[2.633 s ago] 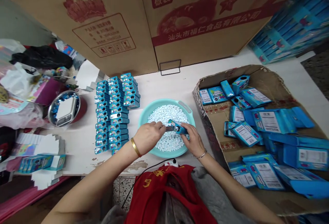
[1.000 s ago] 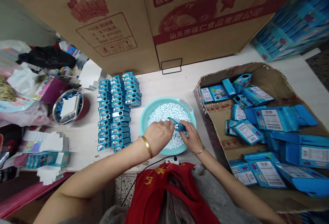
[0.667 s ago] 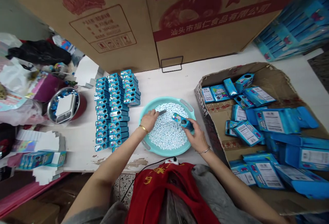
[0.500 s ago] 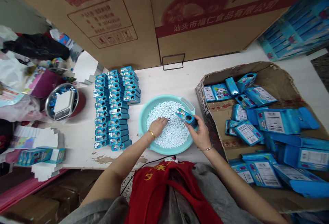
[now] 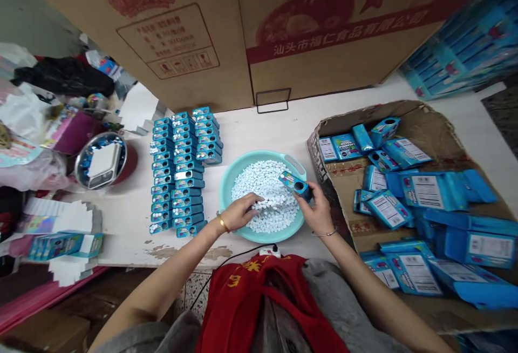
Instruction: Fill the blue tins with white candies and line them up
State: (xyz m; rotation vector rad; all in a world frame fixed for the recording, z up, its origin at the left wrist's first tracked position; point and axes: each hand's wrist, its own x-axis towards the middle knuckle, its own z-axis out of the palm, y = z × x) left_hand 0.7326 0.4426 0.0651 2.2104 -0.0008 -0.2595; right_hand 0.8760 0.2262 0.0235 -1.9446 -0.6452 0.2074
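Observation:
Small white candies [image 5: 271, 171] fill a turquoise basin [image 5: 229, 177] on the table. Over its left side is my left hand [image 5: 239, 211], fingers pinched together at the end of a raised heap of candies [image 5: 277, 201]. Whatever carries this heap is hard to make out among the white pieces. My right hand [image 5: 318, 210] grips a small blue candy box [image 5: 294, 182] above the basin's right side. The box is tilted, with the dark round opening near my fingers.
Rows of blue candy boxes [image 5: 186, 183] stand left of the basin. A torn carton [image 5: 343, 194] holding several blue boxes is on the right. Large brown cartons [image 5: 226, 80] line the back. Farther left sits a metal bowl [image 5: 131, 161] with a white device [image 5: 104, 165] on top.
My left hand has drawn back slightly left and down, and a heap of candies now rises above the rest beside its fingers. My right hand keeps the box in nearly the same place.

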